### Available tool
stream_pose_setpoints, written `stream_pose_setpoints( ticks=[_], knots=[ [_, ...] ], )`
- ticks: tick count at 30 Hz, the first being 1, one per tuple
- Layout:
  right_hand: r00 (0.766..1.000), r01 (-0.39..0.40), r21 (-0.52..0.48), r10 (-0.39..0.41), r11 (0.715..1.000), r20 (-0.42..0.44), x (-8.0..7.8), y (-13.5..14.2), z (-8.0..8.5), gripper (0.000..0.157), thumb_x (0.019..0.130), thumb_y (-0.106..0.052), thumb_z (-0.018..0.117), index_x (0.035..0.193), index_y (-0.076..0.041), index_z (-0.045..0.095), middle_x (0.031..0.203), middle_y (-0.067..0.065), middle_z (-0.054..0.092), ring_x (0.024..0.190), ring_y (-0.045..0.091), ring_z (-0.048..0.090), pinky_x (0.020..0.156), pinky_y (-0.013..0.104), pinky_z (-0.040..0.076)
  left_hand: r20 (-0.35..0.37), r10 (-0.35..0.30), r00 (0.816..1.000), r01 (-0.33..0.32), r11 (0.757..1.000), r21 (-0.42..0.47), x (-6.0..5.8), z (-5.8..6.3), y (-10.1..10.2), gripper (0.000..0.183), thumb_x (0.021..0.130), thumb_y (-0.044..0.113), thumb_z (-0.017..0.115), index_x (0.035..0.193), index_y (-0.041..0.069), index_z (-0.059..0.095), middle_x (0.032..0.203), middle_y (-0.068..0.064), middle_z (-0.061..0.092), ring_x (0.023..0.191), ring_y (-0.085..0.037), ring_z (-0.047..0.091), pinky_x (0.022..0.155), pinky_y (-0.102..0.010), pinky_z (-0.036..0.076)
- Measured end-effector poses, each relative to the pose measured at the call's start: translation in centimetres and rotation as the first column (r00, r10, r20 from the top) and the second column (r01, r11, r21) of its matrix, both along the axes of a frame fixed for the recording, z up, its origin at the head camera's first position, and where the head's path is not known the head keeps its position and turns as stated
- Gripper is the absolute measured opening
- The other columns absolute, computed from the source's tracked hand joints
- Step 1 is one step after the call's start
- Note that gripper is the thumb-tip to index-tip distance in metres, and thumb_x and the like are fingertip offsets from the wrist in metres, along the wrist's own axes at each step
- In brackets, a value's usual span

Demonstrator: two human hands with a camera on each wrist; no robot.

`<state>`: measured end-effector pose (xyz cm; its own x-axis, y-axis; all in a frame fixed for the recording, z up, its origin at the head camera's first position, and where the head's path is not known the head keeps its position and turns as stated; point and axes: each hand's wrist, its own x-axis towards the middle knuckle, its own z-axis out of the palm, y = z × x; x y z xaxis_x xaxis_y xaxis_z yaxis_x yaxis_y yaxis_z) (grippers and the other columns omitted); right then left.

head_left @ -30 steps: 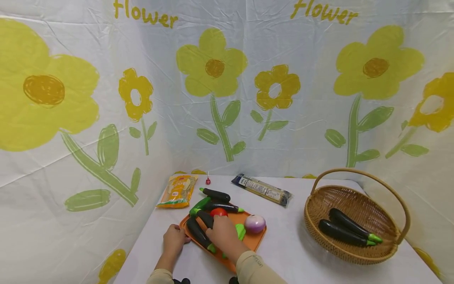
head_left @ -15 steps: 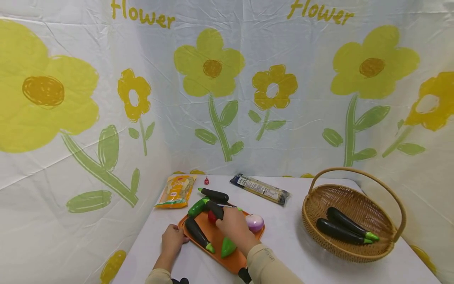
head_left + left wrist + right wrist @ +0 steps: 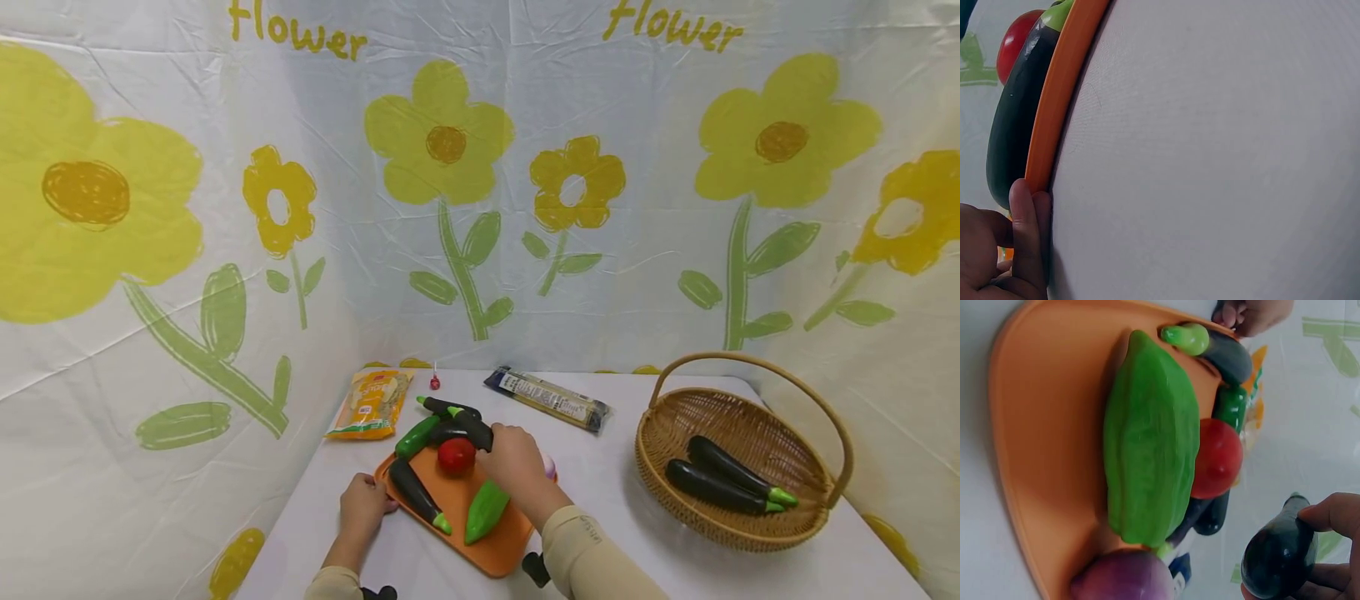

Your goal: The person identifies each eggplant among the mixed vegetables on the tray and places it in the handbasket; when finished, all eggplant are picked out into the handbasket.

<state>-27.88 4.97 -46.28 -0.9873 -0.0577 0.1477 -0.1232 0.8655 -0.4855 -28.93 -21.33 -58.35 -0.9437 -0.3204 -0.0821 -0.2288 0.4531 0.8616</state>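
In the head view my right hand (image 3: pixel 516 462) holds a dark eggplant (image 3: pixel 474 428) above the far side of the orange tray (image 3: pixel 498 560). The right wrist view shows thumb and fingers round this eggplant (image 3: pixel 1279 553). My left hand (image 3: pixel 363 504) grips the tray's left corner, its fingers (image 3: pixel 1024 231) against the rim. On the tray lie another eggplant (image 3: pixel 414 490), a red tomato (image 3: pixel 456 456), a ridged light-green vegetable (image 3: pixel 486 510) and a purple onion (image 3: pixel 1125 578), mostly hidden by my right hand in the head view. A dark-green vegetable (image 3: pixel 415 439) lies at the far edge.
A wicker basket (image 3: pixel 652 467) with a tall handle stands at right, two eggplants (image 3: pixel 723 483) inside. Behind the tray are another eggplant (image 3: pixel 431 406), an orange food bag (image 3: pixel 370 407), a lollipop (image 3: pixel 435 382) and a long dark-ended packet (image 3: pixel 547 397). A flowered curtain encloses the table.
My right hand has lifted the eggplant off the tray's left part and carried it rightward. The ridged green vegetable and the tomato now show more. The left hand stays at the tray's corner.
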Motion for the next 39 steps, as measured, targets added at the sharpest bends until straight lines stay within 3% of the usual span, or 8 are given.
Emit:
stream_pose_setpoints(
  ticks=[6, 14, 18, 25, 29, 34, 39],
  knots=[
    [1.000, 0.014, -0.001, -0.014, 1.000, -0.013, -0.2, 1.2, 0.2, 0.030, 0.085, -0.025, 0.078, 0.100, -0.001, 0.067, 0.081, 0.009, 0.063, 0.069, 0.024, 0.056, 0.070, 0.041, 0.055, -0.003, -0.011, 1.000, 0.011, 1.000, -0.015, 0.2, 0.3, 0.0, 0.028, 0.096, 0.004, 0.049, 0.114, -0.017, 0.049, 0.088, -0.023, 0.062, 0.060, -0.015, 0.069, 0.056, -0.029, 0.056],
    [0.999, 0.041, 0.015, -0.041, 0.999, -0.019, -0.6, 3.4, 0.4, 0.041, 0.085, -0.026, 0.077, 0.113, 0.002, 0.068, 0.087, 0.012, 0.066, 0.071, 0.025, 0.057, 0.069, 0.041, 0.054, -0.008, -0.011, 1.000, 0.011, 1.000, -0.015, 0.1, 0.3, 0.1, 0.028, 0.096, 0.004, 0.049, 0.114, -0.018, 0.050, 0.089, -0.024, 0.063, 0.061, -0.017, 0.070, 0.056, -0.029, 0.056],
    [0.997, 0.055, 0.030, -0.053, 0.998, -0.053, -0.7, 4.6, 0.4, 0.040, 0.083, -0.026, 0.077, 0.111, 0.002, 0.068, 0.086, 0.012, 0.066, 0.071, 0.025, 0.058, 0.068, 0.042, 0.053, 0.012, -0.016, 1.000, 0.016, 1.000, -0.009, -0.1, 0.0, 0.1, 0.029, 0.098, 0.005, 0.048, 0.116, -0.017, 0.048, 0.090, -0.024, 0.062, 0.062, -0.015, 0.069, 0.057, -0.029, 0.057],
    [0.990, 0.070, 0.008, -0.069, 0.997, -0.119, -0.6, 6.6, 0.5, 0.022, 0.080, -0.021, 0.076, 0.089, -0.005, 0.063, 0.074, 0.006, 0.058, 0.065, 0.024, 0.053, 0.061, 0.042, 0.047, 0.020, -0.016, 1.000, 0.016, 1.000, -0.016, -0.4, -0.3, -0.1, 0.028, 0.099, 0.005, 0.048, 0.116, -0.017, 0.048, 0.088, -0.023, 0.062, 0.061, -0.014, 0.068, 0.056, -0.029, 0.057],
    [0.986, 0.076, 0.016, -0.072, 0.997, -0.149, -0.6, 7.4, 0.6, 0.023, 0.080, -0.020, 0.076, 0.093, -0.004, 0.066, 0.078, 0.009, 0.063, 0.068, 0.027, 0.057, 0.063, 0.045, 0.049, 0.037, -0.015, 0.999, 0.016, 1.000, -0.013, -0.5, -0.3, -0.1, 0.028, 0.100, 0.006, 0.048, 0.118, -0.016, 0.048, 0.089, -0.022, 0.061, 0.061, -0.013, 0.067, 0.056, -0.028, 0.056],
    [0.988, 0.099, 0.020, -0.096, 0.995, -0.123, -0.4, 8.3, 1.0, 0.030, 0.082, -0.022, 0.075, 0.104, -0.002, 0.070, 0.086, 0.012, 0.069, 0.071, 0.029, 0.061, 0.067, 0.048, 0.052, 0.034, -0.019, 0.999, 0.020, 1.000, -0.008, -0.5, -0.4, -0.2, 0.027, 0.100, 0.005, 0.048, 0.117, -0.016, 0.048, 0.089, -0.022, 0.061, 0.061, -0.012, 0.067, 0.056, -0.028, 0.056],
    [0.988, 0.115, 0.024, -0.112, 0.993, -0.105, -0.5, 9.3, 1.2, 0.025, 0.083, -0.022, 0.074, 0.098, -0.003, 0.070, 0.082, 0.009, 0.067, 0.069, 0.026, 0.059, 0.064, 0.045, 0.050, 0.030, -0.023, 0.999, 0.023, 1.000, -0.011, -0.5, -0.3, -0.2, 0.026, 0.100, 0.005, 0.048, 0.116, -0.016, 0.048, 0.088, -0.022, 0.061, 0.061, -0.013, 0.068, 0.055, -0.028, 0.056]
  ],
)
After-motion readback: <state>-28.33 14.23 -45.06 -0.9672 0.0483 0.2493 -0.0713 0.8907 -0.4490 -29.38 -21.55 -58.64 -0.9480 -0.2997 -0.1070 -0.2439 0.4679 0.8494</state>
